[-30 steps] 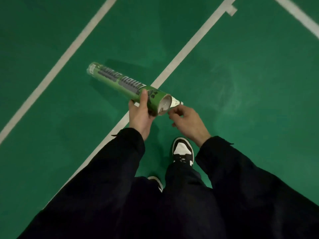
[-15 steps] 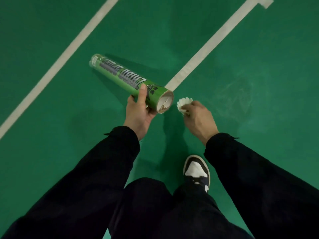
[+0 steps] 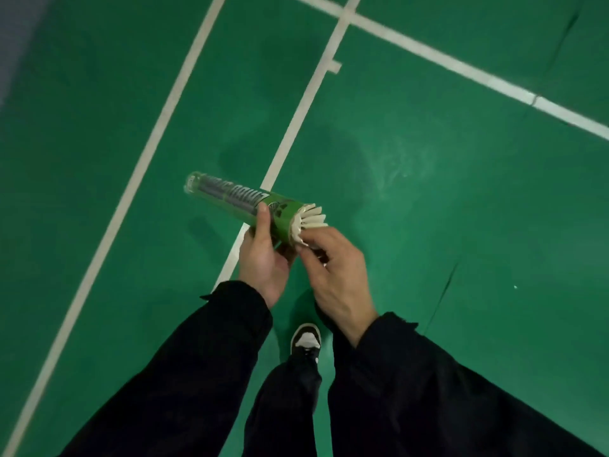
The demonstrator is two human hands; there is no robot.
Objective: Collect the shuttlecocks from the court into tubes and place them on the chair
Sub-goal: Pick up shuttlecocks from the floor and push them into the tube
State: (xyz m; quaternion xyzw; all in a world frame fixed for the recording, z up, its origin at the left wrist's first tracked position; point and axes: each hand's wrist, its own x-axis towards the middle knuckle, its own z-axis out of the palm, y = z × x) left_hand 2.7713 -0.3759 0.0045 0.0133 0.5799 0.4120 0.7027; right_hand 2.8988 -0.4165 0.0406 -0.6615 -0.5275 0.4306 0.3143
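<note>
A long green shuttlecock tube with dark lettering lies nearly level in front of me, its open end pointing right. My left hand grips the tube near that open end, thumb on top. A white feathered shuttlecock sticks out of the tube mouth, feathers fanned to the right. My right hand is just below the tube's mouth, its fingertips pinching the shuttlecock's lower feathers. Both arms wear black sleeves.
Green court floor with white lines running away from me and one crossing at the top right. My black and white shoe stands below my hands. No chair or loose shuttlecocks show.
My right hand has brought the shuttlecock from beside the tube into its open mouth. I have straightened up, and the view now reaches farther along the court.
</note>
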